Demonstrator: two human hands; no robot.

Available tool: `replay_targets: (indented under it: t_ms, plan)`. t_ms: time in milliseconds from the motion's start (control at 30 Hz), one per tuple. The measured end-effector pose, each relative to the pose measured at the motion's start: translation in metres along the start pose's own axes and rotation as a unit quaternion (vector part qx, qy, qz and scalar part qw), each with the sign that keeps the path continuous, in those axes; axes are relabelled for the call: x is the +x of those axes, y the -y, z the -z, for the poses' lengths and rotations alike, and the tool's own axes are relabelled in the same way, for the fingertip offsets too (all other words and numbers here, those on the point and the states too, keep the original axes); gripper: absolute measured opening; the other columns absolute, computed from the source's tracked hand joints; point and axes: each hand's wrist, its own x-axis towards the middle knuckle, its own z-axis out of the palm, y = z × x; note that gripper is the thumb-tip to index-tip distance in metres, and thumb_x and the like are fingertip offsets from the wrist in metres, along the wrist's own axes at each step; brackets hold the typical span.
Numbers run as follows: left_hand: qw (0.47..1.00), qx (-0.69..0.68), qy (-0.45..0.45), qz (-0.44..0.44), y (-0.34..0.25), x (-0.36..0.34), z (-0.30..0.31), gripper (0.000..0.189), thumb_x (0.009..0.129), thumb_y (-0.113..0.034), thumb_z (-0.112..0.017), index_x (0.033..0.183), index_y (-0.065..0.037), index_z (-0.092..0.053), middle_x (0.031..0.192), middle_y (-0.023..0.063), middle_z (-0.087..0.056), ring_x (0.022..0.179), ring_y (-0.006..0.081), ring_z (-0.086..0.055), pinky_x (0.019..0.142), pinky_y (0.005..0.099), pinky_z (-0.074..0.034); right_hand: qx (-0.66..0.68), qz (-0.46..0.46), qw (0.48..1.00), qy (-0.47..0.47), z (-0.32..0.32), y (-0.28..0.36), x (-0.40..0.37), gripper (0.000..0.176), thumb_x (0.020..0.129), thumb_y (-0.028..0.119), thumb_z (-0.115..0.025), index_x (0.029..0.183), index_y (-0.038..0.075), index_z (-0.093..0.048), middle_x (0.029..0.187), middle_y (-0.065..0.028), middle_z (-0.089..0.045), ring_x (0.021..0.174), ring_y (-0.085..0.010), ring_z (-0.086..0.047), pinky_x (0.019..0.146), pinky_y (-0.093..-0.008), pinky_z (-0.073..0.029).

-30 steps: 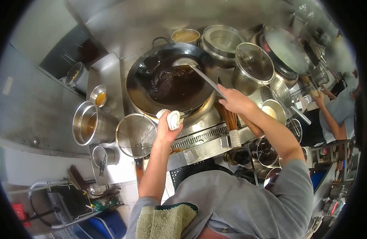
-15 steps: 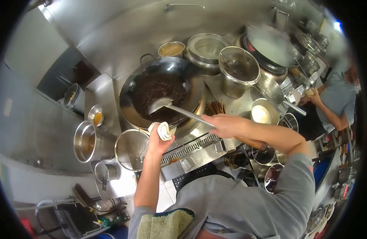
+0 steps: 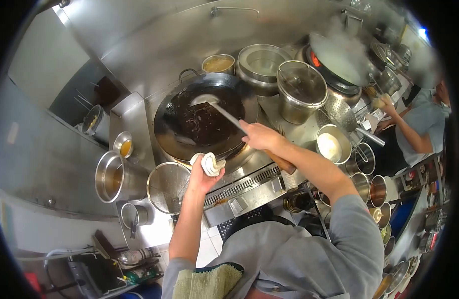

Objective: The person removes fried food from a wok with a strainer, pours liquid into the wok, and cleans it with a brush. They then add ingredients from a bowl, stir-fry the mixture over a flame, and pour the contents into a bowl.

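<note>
A large black wok with dark, glossy liquid in its bottom sits on the range. My right hand is wrapped round the long handle of a ladle, whose bowl lies over the far part of the liquid. At the wok's near rim, my left hand grips a folded white cloth, and the cloth covers part of the rim there. Just right of the wok, a bamboo brush is partly hidden behind my right forearm.
Left of the wok stand a deep steel pot, a small bowl of orange liquid and a round strainer. Behind and right are a strainer-topped pot and a steaming second wok. A co-worker stands at far right.
My right hand has pushed the ladle forward and left, so its bowl moved from the wok's near middle toward its far side. My left hand stays at the near rim with the cloth.
</note>
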Motion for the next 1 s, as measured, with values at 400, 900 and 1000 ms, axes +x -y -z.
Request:
replay_targets:
  t_ms: [400,900,1000]
  plan:
    - [0.999,-0.025,-0.021,0.017,-0.008,-0.004,-0.012,0.022,0.091,-0.035,-0.052,0.098,-0.015,-0.06,0.104,0.0042,-0.061,0.099,0.0248,-0.056,0.079,0.0409,-0.048,-0.07,-0.009,0.996,0.058,0.059,-0.021,-0.124,0.068,0.086,0.019,-0.059,0.14,-0.002,-0.024,0.099,-0.0285,-0.06,0.094,-0.0415,-0.059,0.082,-0.0463,-0.047]
    - [0.997,-0.065,0.022,0.026,-0.001,0.013,0.009,0.031,0.093,-0.034,-0.044,0.106,-0.009,-0.056,0.114,0.0134,-0.058,0.106,0.0328,-0.054,0.085,0.0467,-0.048,0.495,0.072,0.848,-0.175,0.025,0.063,-0.063,0.069,0.087,0.008,-0.059,0.146,0.007,-0.022,0.088,-0.0024,-0.054,0.058,-0.0082,-0.05,0.051,-0.0239,-0.044]
    - [0.998,-0.058,0.002,0.029,-0.002,0.006,0.005,0.027,0.093,-0.033,-0.045,0.104,-0.011,-0.057,0.111,0.0114,-0.058,0.107,0.0314,-0.054,0.089,0.0501,-0.044,0.536,0.054,0.837,-0.098,-0.019,0.036,-0.087,0.069,0.088,0.009,-0.058,0.146,0.008,-0.02,0.083,-0.003,-0.052,0.049,-0.0064,-0.044,0.042,-0.0227,-0.038]
